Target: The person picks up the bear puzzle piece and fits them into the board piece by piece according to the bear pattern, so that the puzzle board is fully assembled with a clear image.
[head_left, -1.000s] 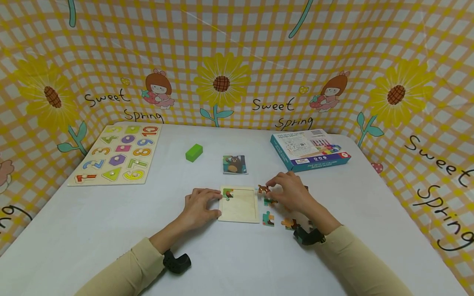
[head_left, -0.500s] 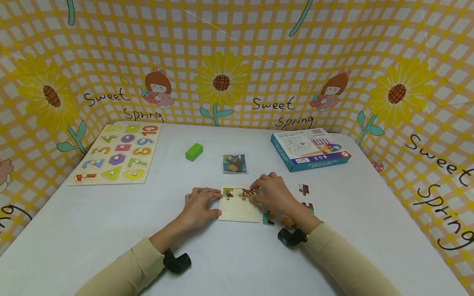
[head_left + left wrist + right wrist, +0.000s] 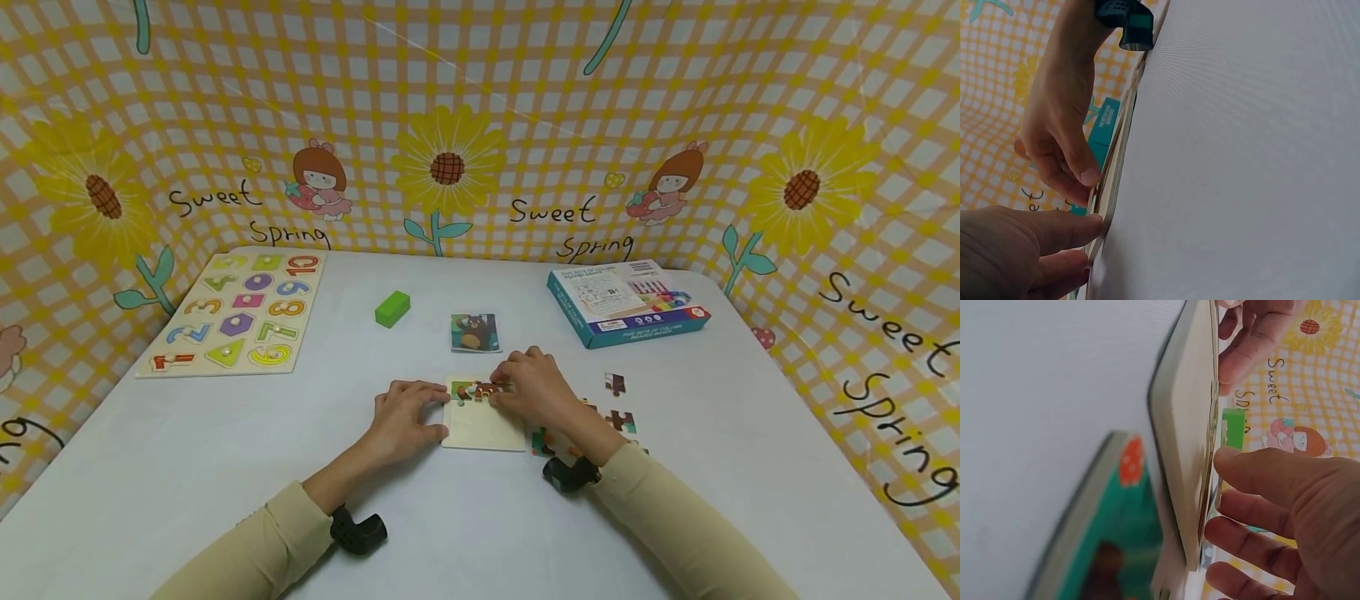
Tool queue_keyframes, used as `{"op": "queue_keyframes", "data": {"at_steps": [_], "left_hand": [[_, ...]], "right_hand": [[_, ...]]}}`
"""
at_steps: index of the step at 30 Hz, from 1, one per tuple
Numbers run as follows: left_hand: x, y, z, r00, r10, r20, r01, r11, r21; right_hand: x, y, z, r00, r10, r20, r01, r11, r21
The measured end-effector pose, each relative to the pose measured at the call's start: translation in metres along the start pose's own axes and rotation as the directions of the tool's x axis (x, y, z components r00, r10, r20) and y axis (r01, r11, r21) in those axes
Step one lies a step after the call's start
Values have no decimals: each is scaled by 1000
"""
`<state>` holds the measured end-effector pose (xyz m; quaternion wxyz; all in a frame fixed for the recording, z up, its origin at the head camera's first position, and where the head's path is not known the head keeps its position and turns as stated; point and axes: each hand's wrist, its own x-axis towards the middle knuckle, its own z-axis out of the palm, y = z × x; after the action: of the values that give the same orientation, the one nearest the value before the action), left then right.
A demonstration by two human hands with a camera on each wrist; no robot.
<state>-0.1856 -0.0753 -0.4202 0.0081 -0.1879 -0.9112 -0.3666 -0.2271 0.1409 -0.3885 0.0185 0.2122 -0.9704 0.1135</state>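
Note:
A square wooden puzzle tray (image 3: 483, 429) lies in front of me with a corner jigsaw piece (image 3: 458, 389) in its upper left. My left hand (image 3: 405, 421) touches the tray's left edge with thumb and fingertips. Over the tray's top row, my right hand (image 3: 536, 390) pinches a brown jigsaw piece (image 3: 483, 390) showing a bear's face, right beside the corner piece. In the right wrist view the thumb (image 3: 1241, 469) and fingers meet close over the tray's surface (image 3: 1179, 419). Loose jigsaw pieces lie right of the tray, including a brown one (image 3: 615, 383); the right forearm partly hides others.
A bear picture card (image 3: 475, 332) lies beyond the tray, with a green block (image 3: 393, 309) to its left. The number board (image 3: 236, 312) lies at the far left. A teal-edged box (image 3: 628, 304) stands at the back right. Patterned cloth (image 3: 450, 75) rises behind the table.
My right hand has picked up the bear-face piece from right of the tray and carried it left over the tray, up to the corner piece. The left hand stays at the tray's edge.

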Motion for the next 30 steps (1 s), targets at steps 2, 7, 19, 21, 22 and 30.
{"op": "queue_keyframes", "data": {"at_steps": [2, 7, 19, 21, 22, 30], "left_hand": [[0, 0, 0, 1000, 2, 0, -2, 1000, 4], [0, 1, -1, 1000, 17, -10, -17, 1000, 15], [0, 0, -1, 1000, 13, -8, -13, 1000, 18], [0, 0, -1, 1000, 12, -6, -12, 1000, 20], [0, 0, -1, 1000, 12, -7, -12, 1000, 20], [0, 0, -1, 1000, 21, -11, -21, 1000, 10]], "right_hand": [[1, -1, 0, 1000, -2, 1, 2, 1000, -2], [3, -2, 0, 1000, 6, 10, -6, 1000, 0], [4, -3, 3, 1000, -9, 10, 9, 1000, -6], [3, -3, 3, 1000, -30, -7, 30, 999, -12], [3, -3, 3, 999, -41, -15, 41, 999, -13], [6, -6, 7, 996, -80, -50, 79, 997, -16]]}}
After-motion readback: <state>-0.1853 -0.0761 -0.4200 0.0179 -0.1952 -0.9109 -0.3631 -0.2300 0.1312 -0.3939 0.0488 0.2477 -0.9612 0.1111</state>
